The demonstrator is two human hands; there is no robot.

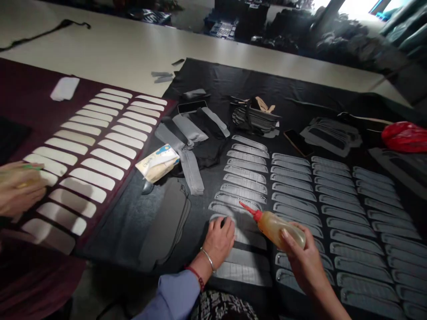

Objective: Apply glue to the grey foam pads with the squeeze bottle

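Note:
My right hand point(302, 251) is wrapped around a translucent squeeze bottle point(278, 226) of amber liquid. The bottle is tilted, and its red nozzle point(248, 208) points up and left, over the nearest part of a column of grey fabric strips. My left hand point(220, 240) rests with fingers apart on the left end of a grey strip point(248, 233) in that column. Shiny lines of liquid run along the edges of the strips beyond it, such as one grey strip point(245, 184). Nearer me, a grey strip point(242, 273) shows no such line.
More columns of outlined strips point(333, 189) lie to the right. Left are a tissue pack point(158, 163), a stack of grey pieces point(167, 222) and white strips point(110, 153) on maroon cloth, where another person's hands point(22, 189) work. Farther off are a bundle point(255, 118), phone point(298, 142) and red plastic bag point(405, 137).

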